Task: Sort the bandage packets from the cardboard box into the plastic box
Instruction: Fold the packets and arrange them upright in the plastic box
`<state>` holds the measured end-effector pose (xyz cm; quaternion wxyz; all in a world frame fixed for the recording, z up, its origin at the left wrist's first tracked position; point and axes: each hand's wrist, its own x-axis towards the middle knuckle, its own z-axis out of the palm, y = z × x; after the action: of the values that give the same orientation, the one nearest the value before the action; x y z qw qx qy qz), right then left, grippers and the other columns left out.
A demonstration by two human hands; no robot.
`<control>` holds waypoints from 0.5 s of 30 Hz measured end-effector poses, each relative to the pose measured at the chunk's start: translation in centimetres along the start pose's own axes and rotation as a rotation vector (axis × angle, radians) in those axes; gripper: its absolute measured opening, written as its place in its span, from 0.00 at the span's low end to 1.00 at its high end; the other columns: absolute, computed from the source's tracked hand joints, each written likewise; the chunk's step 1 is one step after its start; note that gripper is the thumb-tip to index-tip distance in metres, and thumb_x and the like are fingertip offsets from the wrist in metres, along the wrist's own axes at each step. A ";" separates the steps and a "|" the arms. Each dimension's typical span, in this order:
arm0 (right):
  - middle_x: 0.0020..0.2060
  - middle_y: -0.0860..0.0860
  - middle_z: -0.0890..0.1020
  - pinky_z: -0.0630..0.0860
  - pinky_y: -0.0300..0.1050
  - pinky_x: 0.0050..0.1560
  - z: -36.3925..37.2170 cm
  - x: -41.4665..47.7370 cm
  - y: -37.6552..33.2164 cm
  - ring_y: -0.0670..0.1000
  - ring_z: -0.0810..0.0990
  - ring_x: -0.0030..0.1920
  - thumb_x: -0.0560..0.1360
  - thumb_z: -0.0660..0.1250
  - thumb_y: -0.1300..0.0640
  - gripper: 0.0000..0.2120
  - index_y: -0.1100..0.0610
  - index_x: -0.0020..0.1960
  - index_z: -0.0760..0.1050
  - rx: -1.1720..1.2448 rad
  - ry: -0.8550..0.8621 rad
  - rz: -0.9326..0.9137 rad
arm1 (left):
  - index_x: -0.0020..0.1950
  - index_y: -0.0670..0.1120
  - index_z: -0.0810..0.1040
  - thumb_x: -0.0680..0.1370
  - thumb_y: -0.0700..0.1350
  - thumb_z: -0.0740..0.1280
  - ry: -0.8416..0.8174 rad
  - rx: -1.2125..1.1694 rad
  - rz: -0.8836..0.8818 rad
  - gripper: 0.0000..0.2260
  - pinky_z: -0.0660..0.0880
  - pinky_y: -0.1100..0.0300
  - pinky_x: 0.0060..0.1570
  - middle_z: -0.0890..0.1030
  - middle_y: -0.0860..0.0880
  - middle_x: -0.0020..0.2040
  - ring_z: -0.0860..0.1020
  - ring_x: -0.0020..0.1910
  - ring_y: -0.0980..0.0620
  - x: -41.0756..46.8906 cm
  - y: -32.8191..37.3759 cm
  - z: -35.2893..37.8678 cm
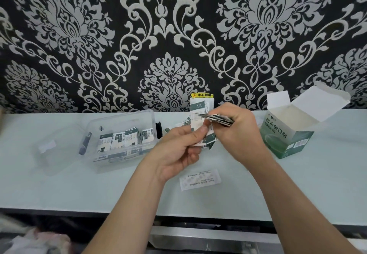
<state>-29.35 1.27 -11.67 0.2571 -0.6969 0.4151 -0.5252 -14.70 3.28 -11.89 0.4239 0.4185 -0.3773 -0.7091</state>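
My right hand (236,132) grips a fanned stack of green-and-white bandage packets (216,119) above the table. My left hand (178,150) pinches a single upright packet (199,112) out of that stack between thumb and fingers. The clear plastic box (103,160) stands open to the left of my hands, with several packets (123,138) lying inside. The green-and-white cardboard box (288,134) stands at the right with its flaps open, its inside looks bare.
The plastic box's clear lid (51,150) lies flat at its left. One packet (199,179) lies face down on the pale table (278,190) under my left wrist. A patterned wall rises behind. The table's front edge runs below my forearms.
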 end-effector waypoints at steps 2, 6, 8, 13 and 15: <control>0.29 0.48 0.75 0.65 0.33 0.31 0.4 -0.1 -0.4 0.42 0.69 0.28 0.71 0.65 0.72 0.14 0.53 0.38 0.79 0.090 -0.071 0.100 | 0.37 0.48 0.79 0.71 0.47 0.70 0.061 0.072 0.036 0.05 0.62 0.69 0.22 0.72 0.54 0.29 0.64 0.26 0.58 0.1 -0.2 0.1; 0.29 0.49 0.67 0.56 0.36 0.26 1.2 0.1 -1.4 0.45 0.60 0.26 0.75 0.63 0.68 0.07 0.57 0.49 0.75 0.740 0.024 0.560 | 0.46 0.49 0.81 0.78 0.44 0.68 0.281 0.265 0.266 0.03 0.69 0.64 0.25 0.76 0.53 0.31 0.70 0.29 0.56 0.3 0.1 -0.6; 0.30 0.48 0.69 0.58 0.37 0.26 1.6 0.1 -1.7 0.44 0.62 0.27 0.78 0.66 0.58 0.04 0.57 0.52 0.74 0.811 -0.040 0.654 | 0.47 0.52 0.80 0.78 0.45 0.68 0.350 0.499 0.372 0.02 0.73 0.58 0.29 0.77 0.53 0.32 0.73 0.30 0.54 0.1 0.3 -1.3; 0.49 0.58 0.85 0.79 0.52 0.51 4.3 -0.5 -2.3 0.57 0.84 0.50 0.79 0.64 0.55 0.11 0.59 0.57 0.79 0.593 -0.152 0.694 | 0.56 0.51 0.75 0.80 0.51 0.62 0.248 1.053 0.463 0.07 0.69 0.62 0.41 0.75 0.57 0.40 0.75 0.41 0.56 -1.2 -0.4 -1.4; 0.46 0.58 0.85 0.80 0.51 0.47 4.9 -0.5 -2.5 0.55 0.85 0.45 0.80 0.62 0.55 0.10 0.58 0.55 0.79 0.607 -0.113 0.788 | 0.67 0.50 0.67 0.81 0.55 0.57 0.302 1.255 0.490 0.17 0.68 0.61 0.49 0.69 0.55 0.50 0.71 0.54 0.53 -1.2 -1.1 -1.6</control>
<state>-23.97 2.68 -11.50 0.6492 -0.4083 0.4608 -0.4466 -13.20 4.51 -13.15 0.2973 0.5817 -0.7368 -0.1743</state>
